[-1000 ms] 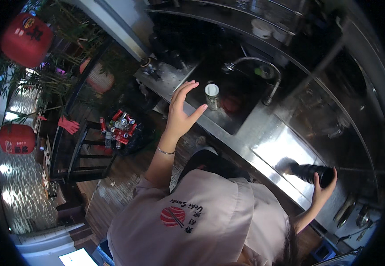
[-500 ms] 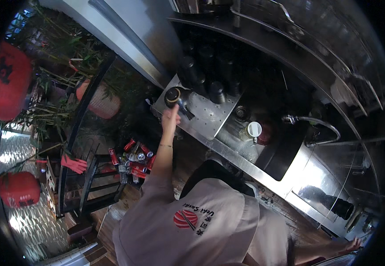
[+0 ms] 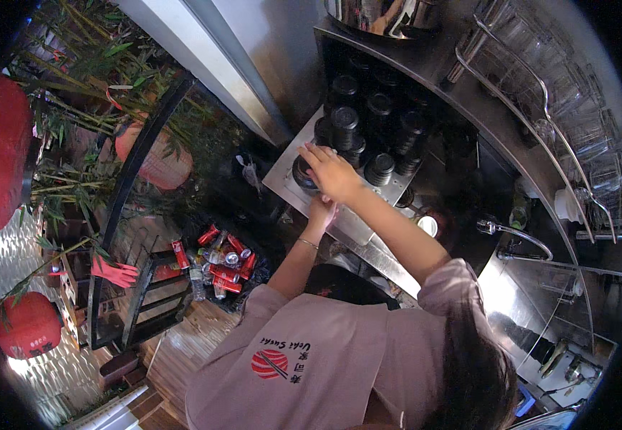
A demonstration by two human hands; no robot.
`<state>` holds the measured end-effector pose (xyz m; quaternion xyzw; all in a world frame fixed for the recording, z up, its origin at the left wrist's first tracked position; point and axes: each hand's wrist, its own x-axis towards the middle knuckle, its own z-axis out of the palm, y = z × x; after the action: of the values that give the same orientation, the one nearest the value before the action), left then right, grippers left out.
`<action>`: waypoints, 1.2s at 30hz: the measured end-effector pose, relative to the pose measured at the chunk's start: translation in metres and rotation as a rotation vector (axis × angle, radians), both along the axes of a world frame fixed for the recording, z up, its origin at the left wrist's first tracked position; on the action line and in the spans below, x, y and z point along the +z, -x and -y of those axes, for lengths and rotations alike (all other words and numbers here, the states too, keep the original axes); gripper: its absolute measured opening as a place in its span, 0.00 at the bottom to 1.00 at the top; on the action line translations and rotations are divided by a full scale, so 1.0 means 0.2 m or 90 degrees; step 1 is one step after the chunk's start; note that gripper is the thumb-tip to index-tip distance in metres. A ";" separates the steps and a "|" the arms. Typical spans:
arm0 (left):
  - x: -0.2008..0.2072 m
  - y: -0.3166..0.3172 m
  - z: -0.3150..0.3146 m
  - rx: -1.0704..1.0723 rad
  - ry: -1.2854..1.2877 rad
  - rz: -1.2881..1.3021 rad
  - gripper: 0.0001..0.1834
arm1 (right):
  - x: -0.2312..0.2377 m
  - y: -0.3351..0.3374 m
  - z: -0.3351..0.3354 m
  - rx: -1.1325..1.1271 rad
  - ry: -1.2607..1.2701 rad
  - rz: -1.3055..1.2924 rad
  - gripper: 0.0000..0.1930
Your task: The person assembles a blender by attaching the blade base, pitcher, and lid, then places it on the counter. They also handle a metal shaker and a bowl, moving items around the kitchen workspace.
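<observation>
Both my hands meet at a dark round container (image 3: 301, 173) near the left end of the steel counter (image 3: 280, 170). My right hand (image 3: 334, 175) lies across its top, fingers stretched out and close together. Just below, my left hand (image 3: 320, 212) is raised against the near side of the container, partly under my right hand. Its fingers are mostly hidden, so its grip does not show. Beside my hands stand several stacks of black ribbed cups or lids (image 3: 344, 123), one shorter stack (image 3: 379, 168) close to my right wrist.
A sink with a curved tap (image 3: 515, 231) lies to the right, near a white round container (image 3: 427, 226). Glasses fill a rack (image 3: 540, 79) at the upper right. Left of me, cans and bottles (image 3: 223, 261) fill a dark bag beside a black railing (image 3: 160, 304) with a red glove (image 3: 114, 272).
My right arm has swung from the far lower right to the dark container, and its hand now rests over the top. My left hand stays beside the container. The view has shifted.
</observation>
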<state>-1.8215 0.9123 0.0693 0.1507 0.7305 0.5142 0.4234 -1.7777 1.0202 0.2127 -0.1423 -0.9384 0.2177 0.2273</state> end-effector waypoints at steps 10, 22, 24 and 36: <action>-0.06 -0.02 0.23 -0.016 -0.327 0.297 0.11 | -0.16 0.04 -0.06 -0.088 0.268 0.136 0.13; 0.23 0.34 0.48 -0.041 -0.122 -0.139 0.14 | -0.10 -0.60 0.10 -0.231 0.499 -0.061 0.13; 0.42 0.38 0.44 -0.079 -0.141 -0.268 0.11 | -0.17 -0.72 0.11 -0.289 0.493 -0.101 0.14; 0.86 0.26 0.22 -0.539 -0.227 -0.608 0.08 | 0.20 -0.68 0.19 -0.233 0.324 -0.043 0.15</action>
<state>-1.8745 0.8690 0.2405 0.7039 0.6192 0.2934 0.1872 -1.6427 0.9823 0.2528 -0.3536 -0.8048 0.4055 0.2506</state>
